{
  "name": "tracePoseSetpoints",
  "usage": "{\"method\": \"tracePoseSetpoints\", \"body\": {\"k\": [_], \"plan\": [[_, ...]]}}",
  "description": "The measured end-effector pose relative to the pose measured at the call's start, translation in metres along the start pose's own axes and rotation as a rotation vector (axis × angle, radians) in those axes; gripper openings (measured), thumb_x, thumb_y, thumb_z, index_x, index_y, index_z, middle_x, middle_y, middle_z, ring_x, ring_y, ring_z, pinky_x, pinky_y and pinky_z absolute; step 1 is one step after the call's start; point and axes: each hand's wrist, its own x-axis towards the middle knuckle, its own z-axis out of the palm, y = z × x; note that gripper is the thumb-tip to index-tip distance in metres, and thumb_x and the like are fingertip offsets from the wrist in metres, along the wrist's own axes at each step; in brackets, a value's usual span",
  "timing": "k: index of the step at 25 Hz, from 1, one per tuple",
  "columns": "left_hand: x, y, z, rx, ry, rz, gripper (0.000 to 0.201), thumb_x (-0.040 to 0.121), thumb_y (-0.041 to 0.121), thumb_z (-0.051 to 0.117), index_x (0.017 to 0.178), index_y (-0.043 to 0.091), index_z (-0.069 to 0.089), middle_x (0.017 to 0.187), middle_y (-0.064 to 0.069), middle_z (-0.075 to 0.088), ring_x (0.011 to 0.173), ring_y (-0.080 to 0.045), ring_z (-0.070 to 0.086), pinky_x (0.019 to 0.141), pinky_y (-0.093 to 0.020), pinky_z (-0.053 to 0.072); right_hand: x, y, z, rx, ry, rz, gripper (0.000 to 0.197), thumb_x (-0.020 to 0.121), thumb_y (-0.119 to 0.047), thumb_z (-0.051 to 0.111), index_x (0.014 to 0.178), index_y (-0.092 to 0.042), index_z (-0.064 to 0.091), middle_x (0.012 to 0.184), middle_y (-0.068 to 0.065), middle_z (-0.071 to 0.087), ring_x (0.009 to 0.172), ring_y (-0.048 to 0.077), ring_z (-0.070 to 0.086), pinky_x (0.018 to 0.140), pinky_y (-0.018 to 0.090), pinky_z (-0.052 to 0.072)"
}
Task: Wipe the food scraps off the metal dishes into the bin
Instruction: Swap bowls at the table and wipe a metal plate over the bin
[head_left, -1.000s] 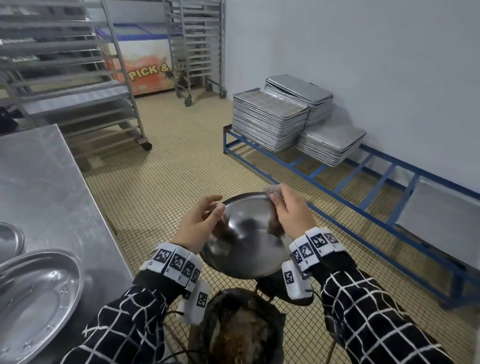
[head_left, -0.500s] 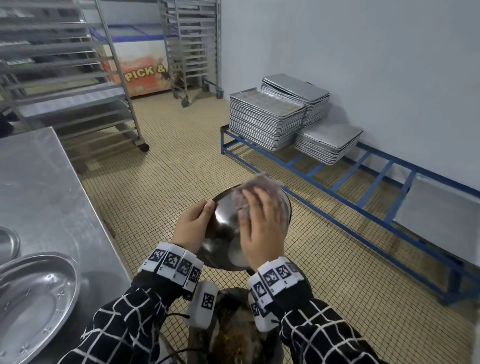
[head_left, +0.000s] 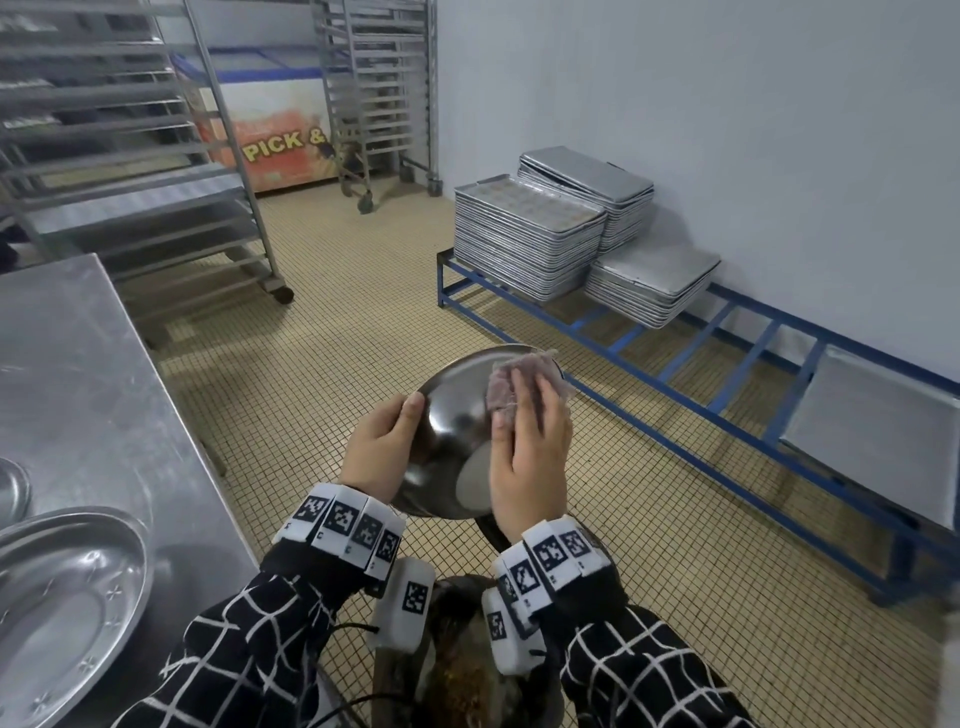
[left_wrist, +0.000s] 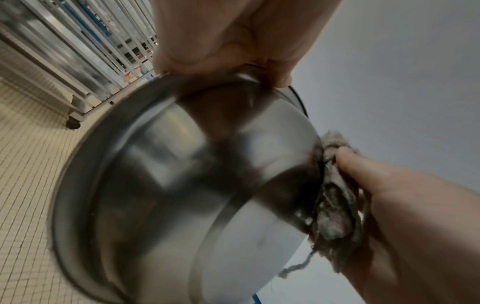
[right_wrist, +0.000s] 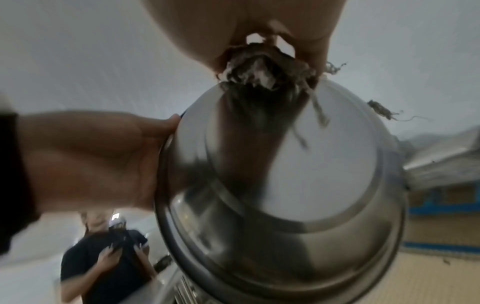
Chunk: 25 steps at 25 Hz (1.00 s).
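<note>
I hold a round metal bowl (head_left: 447, 441) tilted above the dark bin (head_left: 462, 670), which has brown scraps inside. My left hand (head_left: 384, 447) grips the bowl's left rim, thumb on the side facing me. My right hand (head_left: 530, 447) lies flat on the bowl and presses a frayed grey-pink rag (head_left: 514, 379) against it near the far rim, fingers fairly straight. From the left wrist, the bowl (left_wrist: 182, 185) has the rag (left_wrist: 335, 205) bunched at its right edge. The right wrist view shows the rag (right_wrist: 259, 67) wadded under my palm on the bowl (right_wrist: 298, 185).
A steel table (head_left: 78, 364) stands at my left with a large oval metal dish (head_left: 57, 613) on it. Stacked baking trays (head_left: 524, 234) sit on a low blue frame (head_left: 675, 338) along the right wall. Wheeled racks (head_left: 130, 156) stand behind. Another person (right_wrist: 103, 257) stands nearby.
My right hand moved from the bowl's far right rim onto its face with the rag, flattened, and swept toward the upper right. The left hand kept its grip.
</note>
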Motion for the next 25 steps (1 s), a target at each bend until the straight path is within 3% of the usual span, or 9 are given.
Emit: {"method": "tracePoseSetpoints", "body": {"k": [4,7,9,11,13,15,17,20,25], "plan": [[-0.001,0.000,-0.012,0.035,-0.029,0.065,0.065,0.088,0.063,0.042,0.083,0.003,0.066,0.081,-0.014,0.069,0.081,-0.028,0.065,0.076,-0.032,0.050,0.016,0.004,-0.025,0.758,-0.156,0.699,0.079,0.086,-0.073,0.026,0.141,-0.017,0.039,0.141,0.015,0.045,0.131,0.033,0.042,0.105,0.048,0.040],[-0.003,-0.001,-0.021,0.120,-0.075,0.271,0.061,0.078,0.079,0.037,0.072,0.027,0.069,0.071,0.005,0.068,0.073,-0.009,0.062,0.069,-0.020,0.044,0.029,-0.001,-0.058,1.132,-0.226,1.057,0.065,0.092,-0.059,0.043,0.126,-0.004,0.054,0.117,0.031,0.059,0.105,0.047,0.060,0.083,0.050,0.054],[0.000,-0.005,-0.024,0.178,-0.075,0.364,0.053,0.082,0.076,0.036,0.068,0.036,0.067,0.082,0.012,0.068,0.089,-0.006,0.057,0.080,-0.029,0.043,0.034,0.000,-0.067,1.119,-0.262,1.067,0.029,0.094,-0.026,0.053,0.116,-0.007,0.057,0.105,0.025,0.062,0.091,0.038,0.064,0.085,0.053,0.053],[0.005,-0.012,-0.022,0.295,-0.024,0.382,0.043,0.085,0.065,0.043,0.067,0.033,0.066,0.101,0.024,0.060,0.108,-0.010,0.047,0.095,-0.046,0.038,0.035,0.005,-0.065,1.056,-0.233,1.074,0.029,0.087,0.000,0.048,0.115,-0.004,0.053,0.103,0.021,0.059,0.092,0.034,0.062,0.094,0.053,0.048],[0.011,-0.018,-0.020,0.301,0.043,0.303,0.017,0.077,0.055,0.055,0.087,0.042,0.060,0.124,0.029,0.040,0.123,-0.016,0.036,0.097,-0.058,0.040,0.033,0.011,-0.060,0.989,-0.207,1.053,0.035,0.083,0.007,0.044,0.116,-0.003,0.052,0.101,0.018,0.059,0.091,0.031,0.061,0.088,0.048,0.053],[0.015,-0.015,-0.022,0.101,0.041,0.140,0.052,0.069,0.047,0.065,0.114,0.053,0.040,0.138,0.009,0.033,0.126,-0.025,0.041,0.096,-0.055,0.045,0.028,0.015,-0.059,0.925,-0.226,1.015,0.030,0.084,0.005,0.047,0.110,-0.008,0.054,0.103,0.018,0.061,0.093,0.031,0.063,0.073,0.043,0.057],[0.018,-0.013,-0.024,-0.183,-0.043,-0.104,0.075,0.076,0.029,0.069,0.136,0.040,0.025,0.133,-0.008,0.045,0.104,-0.024,0.061,0.085,-0.041,0.054,0.025,0.020,-0.060,0.858,-0.254,0.982,0.025,0.085,0.001,0.050,0.106,-0.012,0.054,0.106,0.018,0.061,0.098,0.031,0.063,0.073,0.042,0.056],[0.010,-0.001,-0.024,-0.306,-0.194,-0.442,0.042,0.091,0.013,0.058,0.131,0.008,0.043,0.092,-0.013,0.067,0.065,-0.019,0.070,0.055,-0.028,0.056,0.020,0.030,-0.062,0.737,-0.273,0.917,0.023,0.085,-0.006,0.052,0.106,-0.015,0.056,0.100,0.014,0.063,0.093,0.029,0.063,0.086,0.049,0.053],[0.007,-0.001,-0.020,-0.308,-0.097,-0.489,0.013,0.093,0.012,0.053,0.106,0.012,0.050,0.086,-0.013,0.064,0.070,-0.026,0.067,0.054,-0.035,0.055,0.010,0.043,-0.053,0.446,-0.284,0.765,0.022,0.093,-0.039,0.054,0.108,-0.024,0.052,0.101,0.002,0.065,0.093,0.018,0.063,0.084,0.041,0.053]]}}
